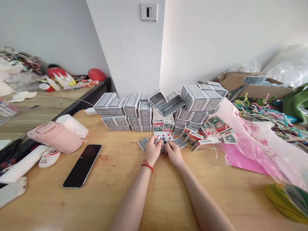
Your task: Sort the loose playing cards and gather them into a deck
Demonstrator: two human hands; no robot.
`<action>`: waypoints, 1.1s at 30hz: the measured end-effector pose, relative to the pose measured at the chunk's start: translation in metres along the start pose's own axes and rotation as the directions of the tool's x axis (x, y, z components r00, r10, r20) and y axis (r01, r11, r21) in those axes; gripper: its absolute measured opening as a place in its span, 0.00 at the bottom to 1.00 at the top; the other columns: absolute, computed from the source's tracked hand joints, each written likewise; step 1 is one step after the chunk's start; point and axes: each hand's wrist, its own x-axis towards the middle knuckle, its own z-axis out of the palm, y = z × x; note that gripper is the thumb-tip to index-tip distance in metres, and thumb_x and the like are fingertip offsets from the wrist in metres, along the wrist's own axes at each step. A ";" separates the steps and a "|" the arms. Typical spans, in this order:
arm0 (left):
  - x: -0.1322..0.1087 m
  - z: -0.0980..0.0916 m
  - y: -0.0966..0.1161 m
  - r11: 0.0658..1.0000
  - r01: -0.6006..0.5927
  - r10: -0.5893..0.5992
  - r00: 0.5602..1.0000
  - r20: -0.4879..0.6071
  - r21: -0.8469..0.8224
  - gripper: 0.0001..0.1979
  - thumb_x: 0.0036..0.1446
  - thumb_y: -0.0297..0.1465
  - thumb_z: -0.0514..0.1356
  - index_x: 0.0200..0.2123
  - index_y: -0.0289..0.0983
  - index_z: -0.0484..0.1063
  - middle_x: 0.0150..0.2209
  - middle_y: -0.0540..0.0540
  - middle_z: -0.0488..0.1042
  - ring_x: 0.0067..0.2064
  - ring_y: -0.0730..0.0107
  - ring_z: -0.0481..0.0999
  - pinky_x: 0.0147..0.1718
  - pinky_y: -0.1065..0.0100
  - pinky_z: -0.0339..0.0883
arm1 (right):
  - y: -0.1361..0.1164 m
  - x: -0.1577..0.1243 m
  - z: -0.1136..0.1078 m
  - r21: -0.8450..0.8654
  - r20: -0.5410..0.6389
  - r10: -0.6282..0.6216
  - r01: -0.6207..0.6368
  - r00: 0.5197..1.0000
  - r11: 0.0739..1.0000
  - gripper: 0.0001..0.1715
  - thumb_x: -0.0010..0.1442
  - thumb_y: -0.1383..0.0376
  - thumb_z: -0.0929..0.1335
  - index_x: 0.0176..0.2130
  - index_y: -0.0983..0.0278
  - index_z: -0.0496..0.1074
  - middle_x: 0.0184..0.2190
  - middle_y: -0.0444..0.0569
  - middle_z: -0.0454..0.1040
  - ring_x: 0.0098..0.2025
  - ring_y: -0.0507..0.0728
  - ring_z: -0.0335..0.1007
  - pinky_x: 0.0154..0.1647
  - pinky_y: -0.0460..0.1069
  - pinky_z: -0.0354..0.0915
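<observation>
Both my hands are close together over the table's middle, fingers pinched on playing cards that they mostly cover. My left hand, with a red cord at the wrist, grips from the left. From the right, my right hand meets it, thumb and fingers bent in. Just beyond the fingertips lies a face-up card with red hearts. A grey-backed card sticks out to the left, another grey-backed card to the right. Exactly how the cards join is hidden.
Behind my hands stands a wall of grey patterned card-built blocks. Red and green card boxes lie to the right, beside pink plastic and a tape roll. A phone and pink tumbler are left.
</observation>
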 end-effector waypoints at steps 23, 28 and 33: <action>0.000 0.002 0.001 0.997 0.022 -0.026 0.998 -0.049 -0.069 0.12 0.49 0.36 0.52 0.19 0.36 0.61 0.18 0.54 0.58 0.21 0.78 0.56 0.21 0.75 0.50 | 0.000 0.002 0.001 0.053 -0.110 -0.027 0.033 0.994 0.998 0.16 0.52 0.53 0.61 0.24 0.62 0.60 0.15 0.38 0.59 0.16 0.49 0.56 0.16 0.44 0.55; -0.002 0.001 0.002 0.982 0.040 -0.029 0.998 0.062 -0.184 0.14 0.50 0.36 0.52 0.18 0.35 0.58 0.17 0.55 0.53 0.21 0.79 0.52 0.19 0.75 0.46 | -0.002 0.004 -0.004 0.015 -0.071 -0.067 0.069 0.995 0.998 0.19 0.52 0.53 0.62 0.20 0.63 0.58 0.15 0.38 0.55 0.17 0.47 0.51 0.17 0.43 0.50; -0.002 0.004 -0.002 0.935 0.113 -0.086 0.992 0.096 -0.335 0.15 0.48 0.36 0.54 0.16 0.34 0.55 0.17 0.55 0.50 0.20 0.81 0.51 0.18 0.76 0.46 | -0.002 0.003 -0.008 0.102 0.056 -0.015 0.010 0.998 0.995 0.21 0.51 0.52 0.63 0.17 0.63 0.56 0.12 0.37 0.50 0.15 0.46 0.44 0.15 0.43 0.43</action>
